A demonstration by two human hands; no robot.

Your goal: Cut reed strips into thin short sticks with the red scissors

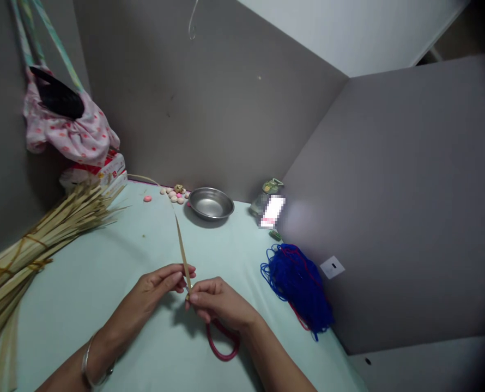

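A narrow pale straw strip (180, 239) rises upright between my hands, its tip pointing toward the far wall. My left hand (161, 283) has its fingers closed around the strip a little above its lower end. At the bottom of the strip, my right hand (216, 298) pinches it between thumb and forefinger; a small folded bit shows at the fingertips. Below my right palm a dark red loop (223, 356), like a scissors handle, shows against the pale green cloth (156, 348). Its other part is hidden by the hand.
Bundles of dry straw strips (34, 250) lie at left. Farther back are pink and cream pebble-like pieces (174, 195), a steel bowl (211, 204) and a lit phone (272, 211). Blue cord (295, 283) lies at right beside the grey wall (410, 218). A spotted bag (71, 130) hangs at left.
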